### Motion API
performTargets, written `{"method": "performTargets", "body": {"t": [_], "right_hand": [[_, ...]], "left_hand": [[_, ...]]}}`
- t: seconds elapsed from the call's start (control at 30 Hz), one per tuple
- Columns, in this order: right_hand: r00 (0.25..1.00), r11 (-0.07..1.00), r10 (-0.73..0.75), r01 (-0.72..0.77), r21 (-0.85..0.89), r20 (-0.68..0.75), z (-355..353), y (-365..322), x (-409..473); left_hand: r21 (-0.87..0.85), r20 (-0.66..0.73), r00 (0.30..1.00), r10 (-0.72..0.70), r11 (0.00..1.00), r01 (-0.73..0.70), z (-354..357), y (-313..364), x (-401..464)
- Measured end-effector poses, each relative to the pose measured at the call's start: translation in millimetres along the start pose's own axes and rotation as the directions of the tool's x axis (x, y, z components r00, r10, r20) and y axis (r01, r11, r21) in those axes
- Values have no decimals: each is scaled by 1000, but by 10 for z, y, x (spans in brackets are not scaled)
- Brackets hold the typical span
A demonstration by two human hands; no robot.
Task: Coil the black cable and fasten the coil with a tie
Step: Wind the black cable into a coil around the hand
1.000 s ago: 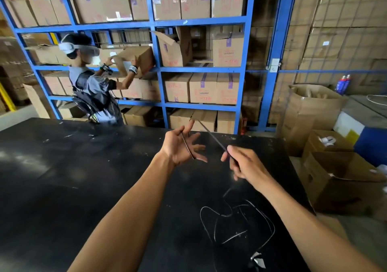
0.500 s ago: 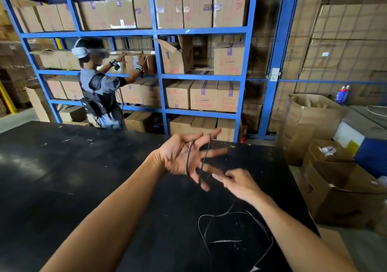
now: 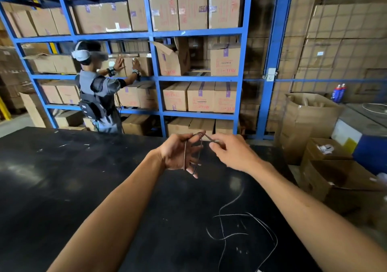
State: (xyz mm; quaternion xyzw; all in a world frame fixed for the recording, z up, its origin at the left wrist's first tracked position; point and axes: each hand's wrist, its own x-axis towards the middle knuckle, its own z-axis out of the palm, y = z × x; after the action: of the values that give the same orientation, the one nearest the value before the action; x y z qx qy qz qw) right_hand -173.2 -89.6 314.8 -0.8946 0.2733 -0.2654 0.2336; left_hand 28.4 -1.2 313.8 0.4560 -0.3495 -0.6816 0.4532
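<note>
Black thin cable is lying in loops across the spread, open fingers of the left hand, which is hovering above the black matte tabletop. From the loop's top a strand is running to the right hand, whose thumb and forefinger are pinching it; the contact point is partly hidden by the knuckles. Remaining cable is trailing slack over the tabletop near the right forearm, its far end cut off at the lower frame edge and hard to trace against the dark surface.
</note>
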Motion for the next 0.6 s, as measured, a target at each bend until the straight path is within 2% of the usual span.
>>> {"method": "performTargets", "body": {"t": [0.07,0.1,0.2,0.27,0.33,0.43,0.53,0.6], "right_hand": [[994,968,69,-45,247,-87,190,46,-184],[991,928,99,-61,367,-88,273,82,-277],[987,754,156,-137,643,27,528,177,-567],[977,664,183,-206,719,111,696,249,-728],[962,662,205,-270,699,178,818,343,-828],[935,726,285,-355,589,212,859,502,-829],[901,783,407,-427,453,148,678,638,-666],[907,841,409,-419,342,104,472,713,-516]], "left_hand": [[-116,27,995,98,989,-94,20,68,21],[-180,34,989,142,975,-133,33,104,29],[-312,54,963,266,920,-237,86,228,38],[-335,73,944,322,899,-281,150,318,31],[-323,131,930,344,901,-288,221,375,18],[-263,292,906,308,936,-233,331,376,-35],[-171,457,875,161,981,-91,396,300,-105],[-93,516,856,29,995,22,410,232,-139]]}}
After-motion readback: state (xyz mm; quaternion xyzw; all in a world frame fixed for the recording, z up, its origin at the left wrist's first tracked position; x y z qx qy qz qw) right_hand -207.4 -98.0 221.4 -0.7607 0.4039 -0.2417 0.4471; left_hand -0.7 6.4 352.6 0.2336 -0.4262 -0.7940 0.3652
